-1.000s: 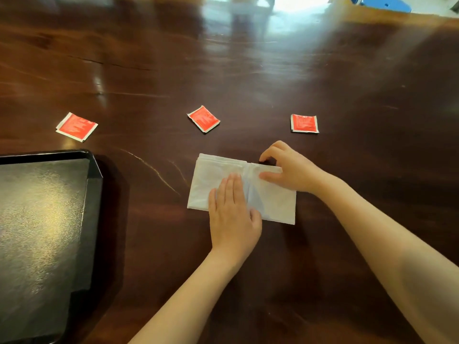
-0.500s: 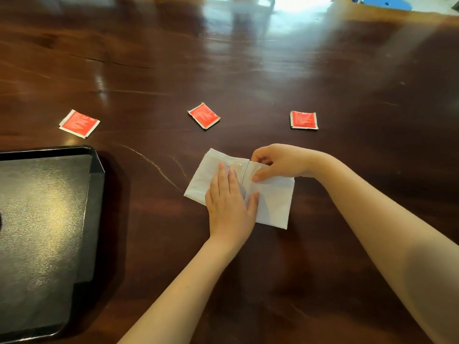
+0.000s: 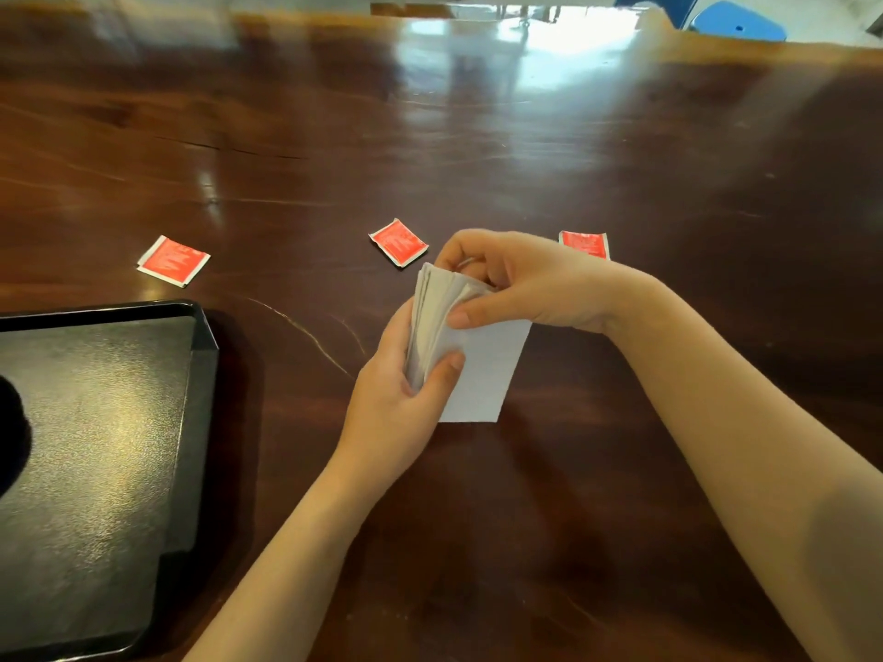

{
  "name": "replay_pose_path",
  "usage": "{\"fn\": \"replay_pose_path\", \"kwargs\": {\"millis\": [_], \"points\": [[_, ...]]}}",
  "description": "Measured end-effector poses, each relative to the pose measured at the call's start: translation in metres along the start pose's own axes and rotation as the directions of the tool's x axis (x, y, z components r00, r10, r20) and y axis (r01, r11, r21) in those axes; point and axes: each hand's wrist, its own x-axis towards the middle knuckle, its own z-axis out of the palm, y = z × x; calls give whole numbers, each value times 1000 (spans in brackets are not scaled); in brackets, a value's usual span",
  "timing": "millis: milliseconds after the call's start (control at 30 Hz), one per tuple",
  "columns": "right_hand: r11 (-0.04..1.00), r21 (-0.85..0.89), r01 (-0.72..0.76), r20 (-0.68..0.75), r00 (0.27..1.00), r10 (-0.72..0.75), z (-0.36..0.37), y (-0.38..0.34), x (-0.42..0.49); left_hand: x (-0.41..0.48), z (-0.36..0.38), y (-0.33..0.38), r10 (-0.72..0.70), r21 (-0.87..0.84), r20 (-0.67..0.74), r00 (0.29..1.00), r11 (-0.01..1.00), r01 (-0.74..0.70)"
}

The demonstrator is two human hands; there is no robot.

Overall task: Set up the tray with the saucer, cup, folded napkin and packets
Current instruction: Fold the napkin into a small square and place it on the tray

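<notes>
Just right of the tray (image 3: 203,355), my left hand (image 3: 396,403) grips the folded napkin (image 3: 482,375) along its near-left edge, thumb on top. My right hand (image 3: 521,284) pinches its far end, fingers curled closed around the layered fold. The napkin is lifted off the counter (image 3: 621,518), its long axis running away from me and leaning left. The tray lies to the left, so my left hand is the nearer carrier. Beyond the napkin, three red packets (image 3: 399,242) wait on the counter.
</notes>
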Motion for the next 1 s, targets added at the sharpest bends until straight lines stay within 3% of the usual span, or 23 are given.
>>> {"fn": "replay_pose_path", "kwargs": {"millis": [100, 200, 267, 367, 400, 467, 533, 600, 700, 800, 1000], "points": [[997, -72, 15, -61, 998, -19, -6, -12, -2, 0, -5, 9, -85, -266, 54, 995, 959, 96], [965, -252, -75, -111, 993, 48, -3, -9, 1, -3, -2, 0, -216, -567, 224, 951, 765, 307], [947, -274, -169, -91, 984, 150, 1, 4, 4, -6, 2, -13, -262, -646, 308, 915, 648, 403], [917, -271, -291, -50, 956, 289, 9, 35, 8, -8, 9, -41, -365, -690, 316, 876, 545, 476], [901, -289, -324, -53, 945, 323, 13, 48, 10, -9, 12, -50, -412, -671, 285, 866, 560, 486], [869, -321, -377, -134, 926, 352, 25, 75, 14, -8, 17, -61, -467, -500, 157, 870, 723, 478], [878, -272, -393, -266, 908, 324, 40, 95, 16, -7, 22, -64, -433, -226, 28, 901, 875, 428], [904, -232, -359, -355, 897, 265, 52, 104, 15, -7, 25, -62, -354, 6, -61, 933, 935, 355], [900, -342, -271, -434, 895, 104, 63, 107, 12, -10, 28, -61, -257, 195, -98, 961, 942, 272], [874, -437, -212, -508, 860, -46, 64, 111, 18, -11, 34, -64, -261, 291, -95, 961, 916, 278], [848, -500, -175, -621, 755, -211, 89, 127, 25, -15, 38, -60, -258, 336, -143, 955, 895, 293]]}}
